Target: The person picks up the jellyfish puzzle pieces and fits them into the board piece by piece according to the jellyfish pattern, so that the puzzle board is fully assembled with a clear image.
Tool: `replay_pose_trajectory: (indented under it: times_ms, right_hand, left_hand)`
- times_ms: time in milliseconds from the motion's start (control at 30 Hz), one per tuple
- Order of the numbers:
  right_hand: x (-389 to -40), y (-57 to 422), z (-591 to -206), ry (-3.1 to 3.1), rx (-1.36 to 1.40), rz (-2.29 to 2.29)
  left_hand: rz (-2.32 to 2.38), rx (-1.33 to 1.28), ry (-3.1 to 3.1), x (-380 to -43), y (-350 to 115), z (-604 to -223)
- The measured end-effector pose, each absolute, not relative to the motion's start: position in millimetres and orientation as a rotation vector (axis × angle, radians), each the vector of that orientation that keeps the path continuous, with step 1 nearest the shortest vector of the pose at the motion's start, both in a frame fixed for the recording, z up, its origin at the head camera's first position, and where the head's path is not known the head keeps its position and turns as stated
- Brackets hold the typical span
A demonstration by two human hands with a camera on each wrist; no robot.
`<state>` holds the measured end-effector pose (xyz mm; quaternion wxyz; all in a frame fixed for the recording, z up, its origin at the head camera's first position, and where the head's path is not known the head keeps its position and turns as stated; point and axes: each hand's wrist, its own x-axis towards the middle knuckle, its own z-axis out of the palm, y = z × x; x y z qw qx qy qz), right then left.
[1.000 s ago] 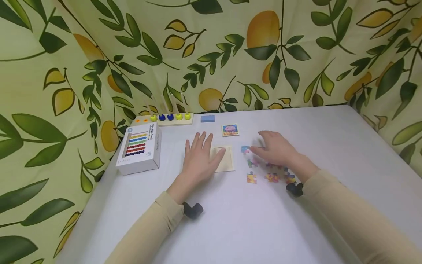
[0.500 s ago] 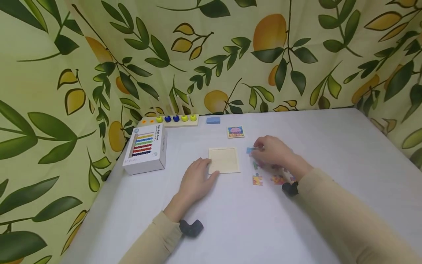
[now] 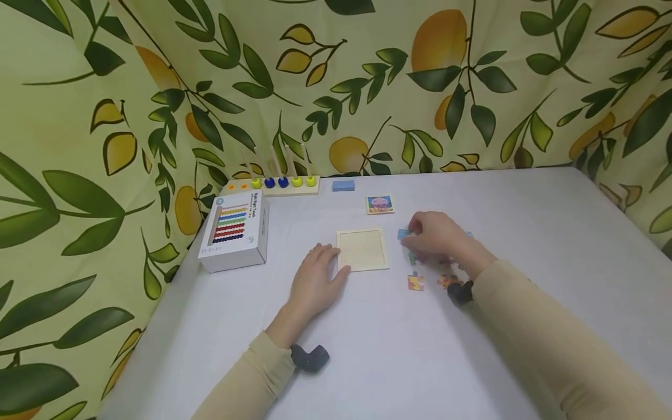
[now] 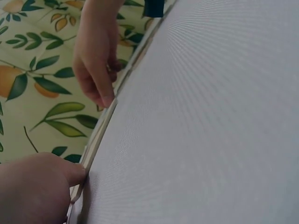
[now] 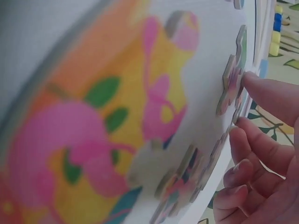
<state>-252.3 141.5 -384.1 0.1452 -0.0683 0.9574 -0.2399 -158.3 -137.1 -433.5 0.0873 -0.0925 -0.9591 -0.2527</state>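
Left hand (image 3: 315,281) has loosely parted fingers; right hand (image 3: 437,234) curls, pinch unclear, at a flat blue jigsaw piece (image 3: 402,234). Grip edges: likely light, stiff.

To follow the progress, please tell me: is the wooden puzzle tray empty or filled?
Empty. In the head view, the wooden puzzle tray shows a bare floor inside its rim; jigsaw pieces lie to its right.

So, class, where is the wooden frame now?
In the head view, the wooden frame lies right of the left hand and left of the puzzle pieces, below the small picture.
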Motion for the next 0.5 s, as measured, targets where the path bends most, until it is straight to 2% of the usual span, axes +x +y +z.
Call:
replay_pose_trajectory:
  times_ms: [500]
  right_hand:
    - [-253.4,140.7,-380.6,2.753,-0.257,-0.704]
  left_hand:
    - [-0.791,-0.263,-2.844,-157.3,-136.7,-434.8]
